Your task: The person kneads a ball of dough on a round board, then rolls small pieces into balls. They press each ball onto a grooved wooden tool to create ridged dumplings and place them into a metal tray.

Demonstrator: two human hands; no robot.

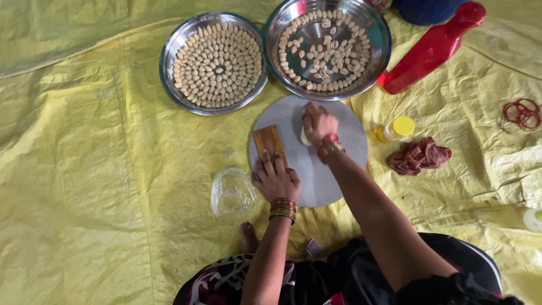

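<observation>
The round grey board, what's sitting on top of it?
On the round grey board: a ridged wooden block under the left hand, and pale dough mostly covered by the right hand.
</observation>
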